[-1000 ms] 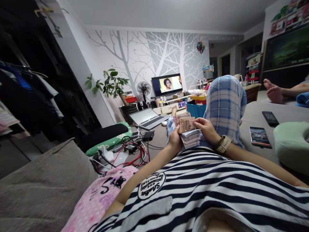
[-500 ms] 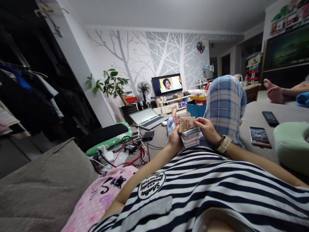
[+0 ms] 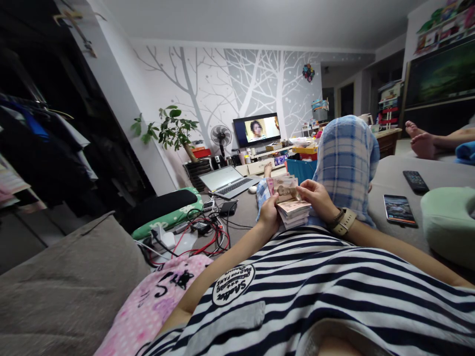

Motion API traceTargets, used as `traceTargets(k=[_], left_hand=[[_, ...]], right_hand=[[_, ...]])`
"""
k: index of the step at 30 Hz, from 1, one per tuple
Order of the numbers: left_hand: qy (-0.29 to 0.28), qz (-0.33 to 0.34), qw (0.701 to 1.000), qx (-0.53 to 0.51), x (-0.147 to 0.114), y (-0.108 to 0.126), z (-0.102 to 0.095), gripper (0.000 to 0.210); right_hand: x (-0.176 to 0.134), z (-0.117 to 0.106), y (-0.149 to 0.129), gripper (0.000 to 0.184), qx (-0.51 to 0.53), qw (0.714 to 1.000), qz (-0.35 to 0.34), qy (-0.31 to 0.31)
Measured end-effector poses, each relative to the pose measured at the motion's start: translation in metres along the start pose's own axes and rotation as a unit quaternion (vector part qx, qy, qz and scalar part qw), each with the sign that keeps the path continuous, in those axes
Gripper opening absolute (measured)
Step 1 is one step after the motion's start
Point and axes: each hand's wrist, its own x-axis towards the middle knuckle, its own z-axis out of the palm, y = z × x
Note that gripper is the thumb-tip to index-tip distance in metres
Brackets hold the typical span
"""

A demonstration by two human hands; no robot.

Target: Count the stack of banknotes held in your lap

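A folded stack of banknotes (image 3: 295, 216) sits above my lap, gripped at its left side by my left hand (image 3: 268, 216), thumb on top. Several notes fan upward from it, pinkish and brown. My right hand (image 3: 317, 198) pinches the right edge of an upright banknote (image 3: 282, 188) between thumb and fingers. A watch with a pale strap (image 3: 345, 221) and a dark bracelet are on my right wrist. The fingers of my left hand are partly hidden behind the notes.
A laptop (image 3: 232, 183), a white mouse (image 3: 253, 189) and tangled cables (image 3: 211, 230) lie to the left. On the right are a phone (image 3: 400, 209), a remote (image 3: 415, 182) and a green neck pillow (image 3: 451, 222). My raised knee (image 3: 347, 158) stands behind my right hand. Another person's feet (image 3: 423, 143) rest further right.
The brown 20 note that stood upright now appears folded down onto the stack, and a different note stands between my hands. Both hands stay in nearly the same place.
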Motion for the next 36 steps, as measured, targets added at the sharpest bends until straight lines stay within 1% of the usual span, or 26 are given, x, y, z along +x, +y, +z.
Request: traceTargets(k=[2,4,10,17,20,25,31,36], left_hand=[[-0.002,-0.007,1.000,0.009,-0.0024,0.0016,0.0003,0.022],[-0.002,-0.012,1.000,0.013,-0.0047,0.0029,0.0005,0.020],[-0.002,-0.005,1.000,0.017,-0.0035,0.0013,-0.0013,0.020],[0.010,-0.027,0.999,-0.014,-0.0027,0.0021,0.0037,0.031],[0.004,-0.032,0.999,-0.021,-0.0048,0.0038,0.0068,0.035],[0.004,-0.023,1.000,-0.019,-0.0047,0.0039,0.0079,0.033],[-0.011,-0.021,1.000,-0.018,-0.0046,0.0039,0.0082,0.034],[-0.007,-0.022,1.000,-0.019,-0.0039,0.0037,0.0069,0.031]], right_hand=[[0.0011,0.0002,0.0001,0.054,-0.004,1.000,-0.002,0.020],[0.0016,0.0001,0.0004,0.054,-0.005,1.000,0.000,0.025],[0.0001,-0.0012,0.0011,0.049,-0.003,1.000,-0.003,-0.007],[-0.0009,0.0002,0.0009,0.048,0.018,1.000,-0.002,-0.005],[-0.0015,0.0009,-0.0001,0.047,0.030,0.999,0.002,-0.011],[-0.0023,0.0014,-0.0015,0.048,0.025,1.000,0.003,-0.014],[-0.0024,0.0020,-0.0034,0.050,0.010,1.000,-0.003,-0.010],[-0.0026,0.0021,-0.0043,0.050,0.014,1.000,-0.005,-0.010]])
